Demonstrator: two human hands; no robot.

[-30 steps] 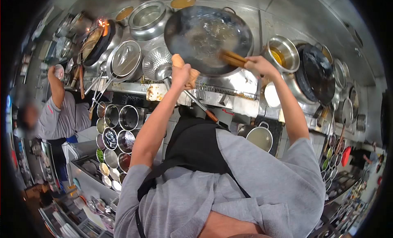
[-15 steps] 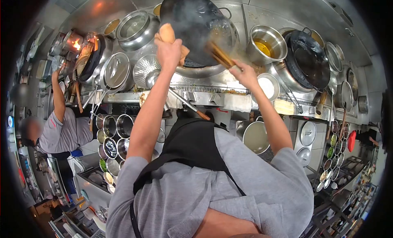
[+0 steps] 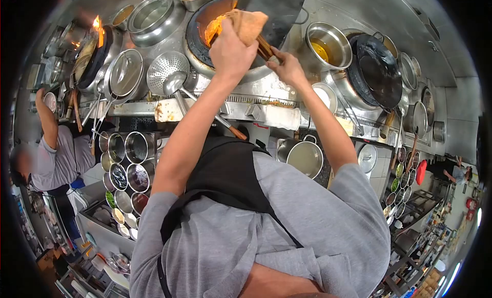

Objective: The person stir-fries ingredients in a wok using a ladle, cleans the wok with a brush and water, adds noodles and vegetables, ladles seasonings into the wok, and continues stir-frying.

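My left hand (image 3: pixel 233 54) is closed round an orange-tan cloth (image 3: pixel 248 24) at the near side of a large black wok (image 3: pixel 279 13), which is tilted and raised on its right side. Beneath and left of it, the round burner (image 3: pixel 197 44) glows orange with flame. In my right hand (image 3: pixel 288 68) is a bamboo brush (image 3: pixel 264 48), its far end hidden by the wok and cloth. The cloth covers the part of the wok rim near my left fingers.
A perforated ladle (image 3: pixel 166 72) lies left of the burner. To the right stand a pot of yellow oil (image 3: pixel 328 46) and another black wok (image 3: pixel 379 75). A co-worker (image 3: pixel 59 154) is at the far left beside a flaming wok (image 3: pixel 87 57).
The wok has lifted and shifted right off its burner, uncovering flame. My left hand moved right with the cloth, and my right hand came left with the brush. The view has shifted too.
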